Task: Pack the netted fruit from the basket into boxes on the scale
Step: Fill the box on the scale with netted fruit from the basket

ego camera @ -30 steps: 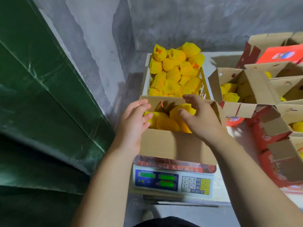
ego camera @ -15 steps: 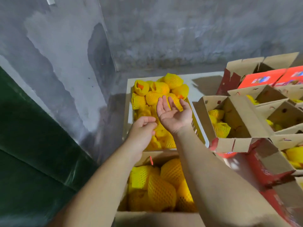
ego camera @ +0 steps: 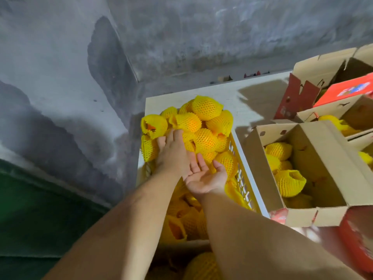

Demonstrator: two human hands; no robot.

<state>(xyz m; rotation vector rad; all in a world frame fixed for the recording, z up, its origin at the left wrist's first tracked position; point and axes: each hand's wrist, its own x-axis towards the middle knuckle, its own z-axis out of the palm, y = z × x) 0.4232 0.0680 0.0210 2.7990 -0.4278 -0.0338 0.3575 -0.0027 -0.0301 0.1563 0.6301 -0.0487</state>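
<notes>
A white slatted basket [ego camera: 245, 170] holds a heap of fruit in yellow foam nets [ego camera: 205, 122]. My left hand [ego camera: 173, 154] lies palm down on the heap, its straight fingers touching a netted fruit near the left side. My right hand [ego camera: 203, 176] is just beside it, palm up and relaxed, against the fruit and holding nothing. At the bottom edge, netted fruit [ego camera: 201, 265] shows in the box in front of me; the scale is out of view.
An open cardboard box [ego camera: 314, 150] partly filled with netted fruit stands right of the basket. More open boxes [ego camera: 333, 65] with red printed sides stand behind it. A grey concrete wall [ego camera: 181, 37] runs behind, a green tarp [ego camera: 30, 209] at left.
The view has moved forward and up over the basket. Both hands have come down from above the fruit onto the heap; the left hand has spread its fingers flat.
</notes>
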